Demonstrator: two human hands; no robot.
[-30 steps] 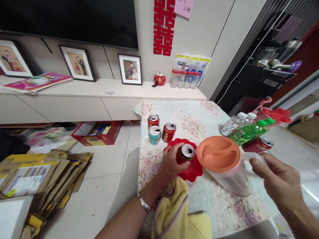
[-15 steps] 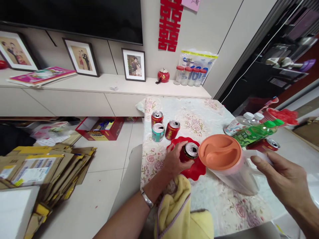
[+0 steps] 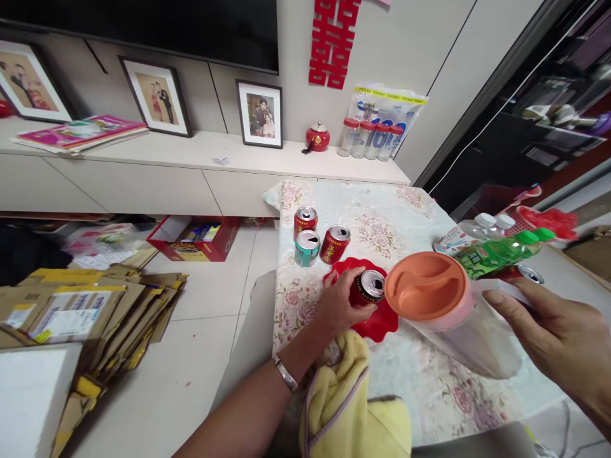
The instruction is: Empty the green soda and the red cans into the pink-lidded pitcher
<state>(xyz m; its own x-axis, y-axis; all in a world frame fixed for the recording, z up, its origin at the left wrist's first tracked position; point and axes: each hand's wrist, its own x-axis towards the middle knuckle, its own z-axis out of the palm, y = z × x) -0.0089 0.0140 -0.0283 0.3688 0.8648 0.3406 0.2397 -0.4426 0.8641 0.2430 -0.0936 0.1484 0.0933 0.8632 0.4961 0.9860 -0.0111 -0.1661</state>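
Observation:
My left hand (image 3: 344, 302) is wrapped round an opened dark red drink can (image 3: 371, 287), held over a red scalloped tray (image 3: 379, 327). By its handle, my right hand (image 3: 556, 318) grips a clear plastic pitcher (image 3: 482, 343) with an orange lid (image 3: 426, 286). The pitcher leans toward the can, its lid edge close beside the can's top; whether they touch I cannot tell. Behind my left hand stand a teal can (image 3: 307, 249) and two red cans, one of them a red can (image 3: 335, 244) nearest the tray. A yellow towel (image 3: 334, 394) lies below my left wrist.
Several bottles, among them a green bottle (image 3: 496, 252), stand at the table's right side near another can. A flowered tablecloth (image 3: 377, 232) covers the table. Flattened cardboard (image 3: 109, 312) and a red box (image 3: 195, 238) lie on the floor at left.
The pitcher has tipped further, its base swinging out to the right as my right hand moves slightly right. My left hand still holds the can over the tray. The view has shifted slightly.

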